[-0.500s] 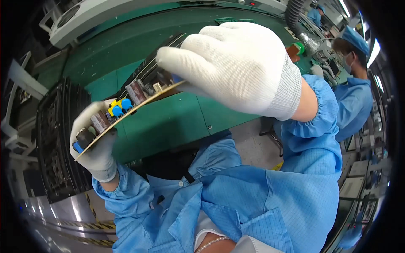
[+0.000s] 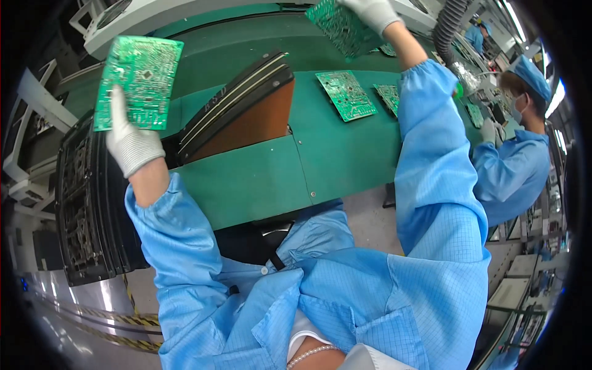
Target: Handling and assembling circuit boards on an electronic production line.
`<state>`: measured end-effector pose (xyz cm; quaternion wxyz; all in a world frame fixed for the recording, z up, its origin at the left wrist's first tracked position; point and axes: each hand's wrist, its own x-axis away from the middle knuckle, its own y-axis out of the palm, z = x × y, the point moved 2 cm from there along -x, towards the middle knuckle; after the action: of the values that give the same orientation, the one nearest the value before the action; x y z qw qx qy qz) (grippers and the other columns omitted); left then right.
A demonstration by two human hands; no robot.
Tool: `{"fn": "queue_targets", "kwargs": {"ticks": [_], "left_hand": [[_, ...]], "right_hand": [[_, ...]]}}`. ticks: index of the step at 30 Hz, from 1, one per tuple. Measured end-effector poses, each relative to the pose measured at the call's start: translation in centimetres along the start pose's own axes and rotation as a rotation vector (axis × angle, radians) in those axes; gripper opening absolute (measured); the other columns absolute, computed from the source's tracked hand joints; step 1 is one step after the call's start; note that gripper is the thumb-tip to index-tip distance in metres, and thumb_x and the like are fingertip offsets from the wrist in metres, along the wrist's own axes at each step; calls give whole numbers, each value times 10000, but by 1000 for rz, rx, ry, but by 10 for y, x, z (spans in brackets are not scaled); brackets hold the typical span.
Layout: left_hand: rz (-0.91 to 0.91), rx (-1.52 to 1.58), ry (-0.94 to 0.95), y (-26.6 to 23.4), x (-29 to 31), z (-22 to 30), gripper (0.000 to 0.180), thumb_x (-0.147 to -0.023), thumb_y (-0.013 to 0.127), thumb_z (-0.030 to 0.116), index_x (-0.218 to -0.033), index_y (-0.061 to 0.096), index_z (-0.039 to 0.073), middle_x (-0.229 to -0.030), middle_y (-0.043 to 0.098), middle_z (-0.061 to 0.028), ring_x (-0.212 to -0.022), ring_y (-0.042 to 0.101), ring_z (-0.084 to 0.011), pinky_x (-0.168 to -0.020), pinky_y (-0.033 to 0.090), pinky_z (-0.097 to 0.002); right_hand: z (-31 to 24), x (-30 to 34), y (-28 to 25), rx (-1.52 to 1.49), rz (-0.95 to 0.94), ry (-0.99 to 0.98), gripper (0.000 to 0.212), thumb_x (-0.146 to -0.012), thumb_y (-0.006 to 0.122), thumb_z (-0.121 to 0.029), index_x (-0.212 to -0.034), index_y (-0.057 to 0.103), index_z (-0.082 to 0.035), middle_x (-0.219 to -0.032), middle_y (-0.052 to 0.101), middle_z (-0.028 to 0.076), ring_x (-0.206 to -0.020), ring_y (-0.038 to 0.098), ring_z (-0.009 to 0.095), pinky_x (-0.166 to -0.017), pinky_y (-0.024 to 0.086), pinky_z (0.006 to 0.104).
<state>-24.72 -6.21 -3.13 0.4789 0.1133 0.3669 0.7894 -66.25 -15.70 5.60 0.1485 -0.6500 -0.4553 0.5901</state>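
Observation:
My left hand (image 2: 131, 142), in a white knit glove, grips a green circuit board (image 2: 148, 74) by its lower part. The board is raised, its soldered face turned to me, with one finger lying across that face. At the far side of the bench my right hand (image 2: 375, 13), also gloved, is on a second green circuit board (image 2: 339, 29), which is tilted. Its fingers are partly cut off by the picture's top edge. Two more boards, one circuit board (image 2: 346, 95) and another circuit board (image 2: 387, 97) partly behind my right sleeve, lie on the green mat (image 2: 259, 179).
A black rack with a brown side panel (image 2: 265, 111) stands slanted mid-bench. Stacked black frames (image 2: 80, 209) are at the left. A grey flexible hose (image 2: 449, 28) hangs at the back right. A co-worker in blue (image 2: 515, 166) works at the right.
Both hands were at one board held edge-on. My left hand has lifted it, turning its soldered face to me. My right hand has moved away to the far right, onto another board.

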Motion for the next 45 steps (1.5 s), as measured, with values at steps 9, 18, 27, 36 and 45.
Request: {"fn": "queue_targets", "kwargs": {"ticks": [9,18,27,36,45], "left_hand": [[-102,204,-256,-64,-33,-71,382,-981,561,198,-1285,514,-29,-1267,592,-156,-1135,599,-253,-957,501,-384],[-44,380,-324,-62,-33,-73,327,-950,595,126,-1247,528,9,-1231,597,-169,-1120,598,-310,-987,482,-484],[-215,417,-297,-48,-27,-64,340,-975,544,112,-1281,493,-25,-1225,596,-182,-1108,612,-308,-962,515,-501],[-281,433,-279,-41,-23,-66,355,-981,542,148,-1281,491,-36,-1218,595,-182,-1114,608,-306,-968,513,-509],[-340,395,-283,-42,-21,-68,360,-992,533,182,-1312,499,21,-1279,586,-158,-1159,590,-309,-1008,487,-514]], "right_hand": [[95,-49,182,-157,-286,463,479,-856,669,-443,-1022,700,5,-893,703,112,-758,651,192,-727,506,349],[88,-76,216,229,-221,251,948,-790,550,-747,-1191,557,112,-1148,615,325,-1106,596,420,-961,460,429],[-102,-33,175,-691,-811,-53,550,-960,541,-441,-1309,551,-16,-1237,627,89,-1107,602,168,-952,476,289],[-161,-12,150,-993,-1008,-140,508,-963,567,-317,-1341,509,17,-1186,628,57,-967,610,114,-857,500,260],[-156,-9,152,-998,-967,-156,501,-947,607,-274,-1351,506,5,-1185,627,38,-972,608,107,-853,497,242]]}}
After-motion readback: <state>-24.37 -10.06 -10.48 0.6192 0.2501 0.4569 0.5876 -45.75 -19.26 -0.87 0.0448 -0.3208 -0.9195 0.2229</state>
